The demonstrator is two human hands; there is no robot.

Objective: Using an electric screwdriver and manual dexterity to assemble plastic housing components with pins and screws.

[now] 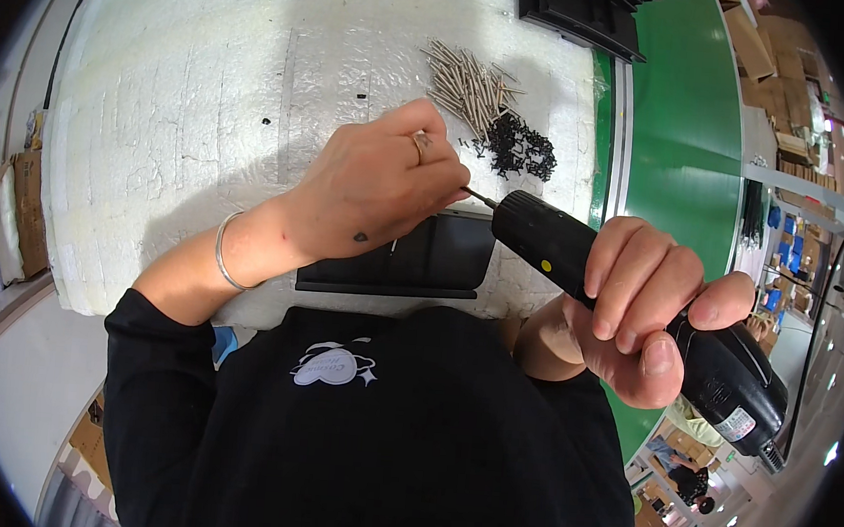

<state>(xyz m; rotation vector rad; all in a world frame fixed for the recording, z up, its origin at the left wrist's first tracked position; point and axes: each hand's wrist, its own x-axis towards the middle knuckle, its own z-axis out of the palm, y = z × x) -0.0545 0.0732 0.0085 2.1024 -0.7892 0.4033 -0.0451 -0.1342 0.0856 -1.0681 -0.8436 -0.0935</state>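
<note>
My right hand (639, 313) is wrapped round a black electric screwdriver (546, 241), which slants up and to the left. Its thin bit (482, 199) reaches the fingertips of my left hand (379, 182). Those fingers are pinched together at the bit's tip; whatever small thing they hold there is hidden. Below both hands, close to my body, lies a flat black part (442, 255) with a raised near edge, partly covered by my left hand. Just beyond the hands are a heap of long silvery pins (462, 82) and a heap of small black screws (523, 148).
White foam sheeting (180, 80) covers the worktop. Two small black bits (266, 121) lie on it. Ribbed black parts (581, 18) sit at the far right, beside a green surface (682, 115). Cardboard boxes (750, 47) and another person (690, 483) appear in the background at right.
</note>
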